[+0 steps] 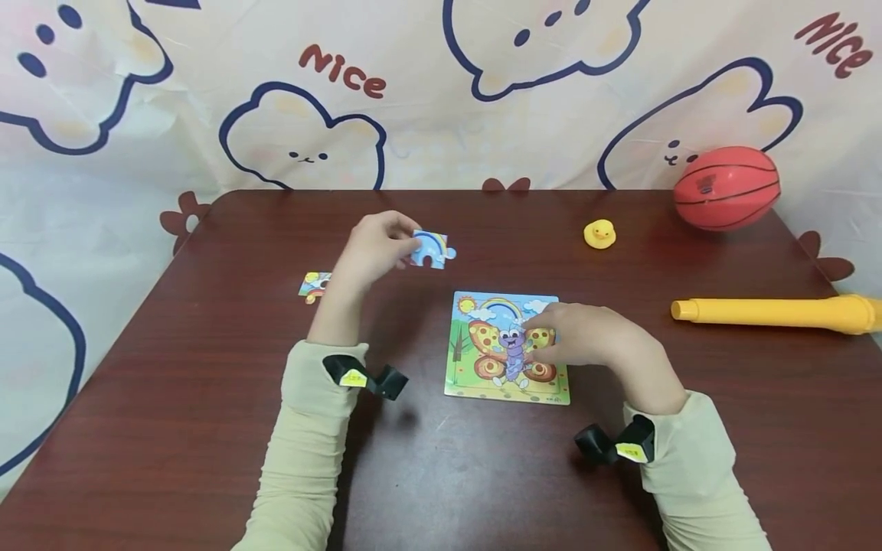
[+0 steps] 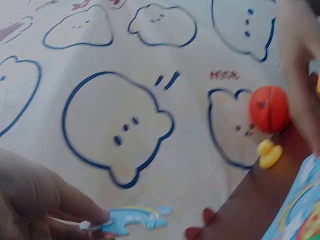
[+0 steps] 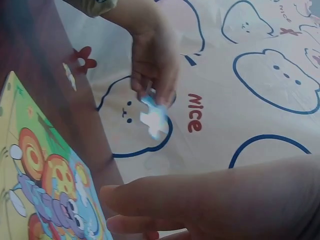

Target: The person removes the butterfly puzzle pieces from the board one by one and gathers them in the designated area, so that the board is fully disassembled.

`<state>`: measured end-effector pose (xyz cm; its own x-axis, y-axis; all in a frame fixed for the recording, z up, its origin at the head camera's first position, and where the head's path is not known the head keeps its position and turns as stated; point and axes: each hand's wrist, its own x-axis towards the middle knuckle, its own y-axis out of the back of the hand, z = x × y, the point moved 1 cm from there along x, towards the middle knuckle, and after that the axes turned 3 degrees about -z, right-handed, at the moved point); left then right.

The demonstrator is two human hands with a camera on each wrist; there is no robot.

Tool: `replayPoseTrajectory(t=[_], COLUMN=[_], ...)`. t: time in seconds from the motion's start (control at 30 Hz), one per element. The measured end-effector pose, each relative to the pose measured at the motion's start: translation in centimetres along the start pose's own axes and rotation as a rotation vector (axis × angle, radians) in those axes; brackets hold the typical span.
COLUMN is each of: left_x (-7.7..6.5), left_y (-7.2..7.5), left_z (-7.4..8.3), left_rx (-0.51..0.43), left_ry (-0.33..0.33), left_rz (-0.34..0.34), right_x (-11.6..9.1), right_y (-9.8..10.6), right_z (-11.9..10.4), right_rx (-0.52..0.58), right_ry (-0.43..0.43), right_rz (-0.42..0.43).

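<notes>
Desk (image 1: 207, 428): wood-look top, smooth, semi-gloss, pale sheen toward near edge. Backdrop (image 1: 427, 145) past far edge: thin creased sheet, cloth or plastic unclear. Ball (image 1: 727, 188), far right corner: smooth, shiny, plastic or rubber look. Duck (image 1: 599, 234) near far edge: glossy, same look. Tube (image 1: 765, 312) at right edge: smooth plastic. Puzzle board (image 1: 506, 360), puzzle piece (image 1: 432, 246): smooth printed faces. Sleeves (image 1: 306, 436): matt, wrinkled cloth.

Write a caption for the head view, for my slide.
Left hand pinches a blue rainbow-printed jigsaw piece; right hand over a colourful square butterfly puzzle on a brown table.
</notes>
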<state>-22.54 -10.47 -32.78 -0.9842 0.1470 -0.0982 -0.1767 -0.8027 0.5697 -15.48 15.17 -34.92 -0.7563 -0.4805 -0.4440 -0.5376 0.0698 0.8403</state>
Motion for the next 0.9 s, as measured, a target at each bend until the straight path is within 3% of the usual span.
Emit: replayPoseTrajectory(t=[0.2,0.33,0.6,0.9], left_x=[0.0,0.1,0.7,1.1], left_y=[2.6,3.5,3.1,3.1], left_z=[-1.5,-2.7,-4.8,-6.3], left_rx=[0.085,0.136,0.211,0.307], left_ry=[0.096,0.162,0.276,0.301], left_rz=[0.051,0.079,0.046,0.049], right_x=[-0.4,-0.5,-0.8,-0.9], right_y=[0.4,0.5,0.6,0.6], right_z=[0.2,0.2,0.2,0.3], right_rx=[0.039,0.051,0.072,0.051], right_ry=[-0.004,0.0,-0.014,-0.006], right_rz=[-0.001,0.014,0.016,0.021])
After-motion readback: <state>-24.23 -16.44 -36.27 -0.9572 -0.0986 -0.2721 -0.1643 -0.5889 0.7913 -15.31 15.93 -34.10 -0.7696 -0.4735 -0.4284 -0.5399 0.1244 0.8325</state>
